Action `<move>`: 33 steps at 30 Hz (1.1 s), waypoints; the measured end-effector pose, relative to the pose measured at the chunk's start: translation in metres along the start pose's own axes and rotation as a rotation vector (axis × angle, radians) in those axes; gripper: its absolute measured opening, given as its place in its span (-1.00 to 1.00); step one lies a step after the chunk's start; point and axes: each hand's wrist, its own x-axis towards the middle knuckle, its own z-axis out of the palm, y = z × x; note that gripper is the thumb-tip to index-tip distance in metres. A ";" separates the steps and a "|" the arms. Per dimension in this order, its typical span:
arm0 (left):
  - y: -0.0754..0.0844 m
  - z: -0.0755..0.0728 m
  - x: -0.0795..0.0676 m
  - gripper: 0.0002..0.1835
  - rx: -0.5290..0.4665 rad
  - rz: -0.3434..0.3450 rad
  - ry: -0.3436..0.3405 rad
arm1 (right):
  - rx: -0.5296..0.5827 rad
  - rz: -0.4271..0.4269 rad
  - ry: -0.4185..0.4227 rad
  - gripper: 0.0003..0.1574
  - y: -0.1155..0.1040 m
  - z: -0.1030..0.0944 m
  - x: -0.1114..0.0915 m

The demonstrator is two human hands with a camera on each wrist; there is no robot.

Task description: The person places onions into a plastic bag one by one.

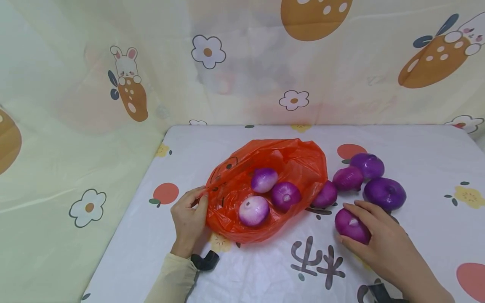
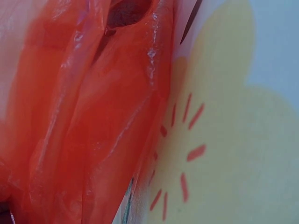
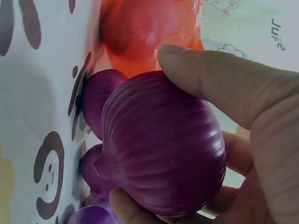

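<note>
My right hand grips a purple onion between thumb and fingers; in the right wrist view this onion fills the middle, its root tip toward the tablecloth. My left hand pinches the left rim of a red plastic bag, which lies with its mouth spread wide. Inside the bag sit a pale-sided onion, a purple-and-white onion and a darker onion. Only red film of the bag and the printed cloth show in the left wrist view; the hand is hidden there.
Right of the bag, one onion lies against its edge. Behind the right hand are grouped a reddish onion, a violet onion and a dark, broad onion. A patterned white cloth covers the table, with printed curtains behind.
</note>
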 end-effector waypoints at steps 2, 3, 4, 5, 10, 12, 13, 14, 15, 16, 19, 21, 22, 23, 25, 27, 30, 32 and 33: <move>0.000 0.000 0.000 -0.83 0.005 -0.001 0.000 | 0.001 -0.003 0.000 -0.02 -0.001 -0.001 0.001; 0.000 0.000 0.000 -0.83 0.005 -0.001 0.001 | -0.002 -0.002 -0.004 -0.01 -0.002 -0.002 0.001; 0.000 0.000 0.000 -0.83 0.005 -0.002 0.001 | -0.003 0.000 -0.008 -0.01 -0.003 -0.002 0.002; 0.000 0.000 0.000 -0.83 0.004 -0.002 0.001 | -0.003 0.003 -0.012 -0.01 -0.004 -0.003 0.002; -0.001 0.001 0.000 -0.83 0.001 0.001 0.003 | -0.001 0.025 -0.025 0.01 -0.008 -0.005 0.003; -0.001 0.001 0.000 -0.83 0.003 0.002 0.005 | 0.001 0.027 -0.023 0.02 -0.011 -0.006 0.003; -0.001 0.001 0.000 -0.83 0.004 0.003 0.005 | 0.002 0.025 -0.021 0.02 -0.012 -0.007 0.004; -0.001 0.001 0.000 -0.83 0.004 0.005 0.007 | 0.003 0.021 -0.018 0.02 -0.013 -0.007 0.005; -0.002 0.001 0.000 -0.84 0.003 0.006 0.008 | 0.006 0.017 -0.013 0.02 -0.015 -0.008 0.005; -0.002 0.001 0.000 -0.84 0.003 0.006 0.009 | 0.007 0.010 -0.009 0.02 -0.016 -0.008 0.006; -0.002 0.001 0.000 -0.84 0.006 0.006 0.009 | 0.016 -0.020 0.011 0.00 -0.019 -0.011 0.009; -0.001 0.000 0.000 -0.83 0.012 0.004 0.007 | 0.022 -0.038 0.023 -0.01 -0.021 -0.012 0.011; -0.001 0.000 0.000 -0.83 0.013 0.003 0.007 | 0.025 -0.048 0.030 -0.01 -0.022 -0.013 0.012; -0.001 0.000 0.000 -0.83 0.014 0.003 0.007 | 0.027 -0.055 0.033 -0.02 -0.023 -0.014 0.013; -0.001 0.000 0.000 -0.83 0.014 0.004 0.008 | 0.028 -0.058 0.030 -0.01 -0.026 -0.015 0.015; -0.001 0.000 0.000 -0.84 0.011 0.008 0.010 | 0.024 -0.053 0.016 0.00 -0.028 -0.016 0.017; -0.002 0.001 0.000 -0.84 0.011 0.013 0.012 | 0.017 -0.058 0.004 0.01 -0.031 -0.017 0.020; -0.002 0.001 0.000 -0.84 0.010 0.013 0.013 | 0.015 -0.075 0.009 0.00 -0.034 -0.018 0.023; -0.002 0.001 0.000 -0.84 0.010 0.011 0.012 | 0.015 -0.086 0.014 0.00 -0.035 -0.019 0.024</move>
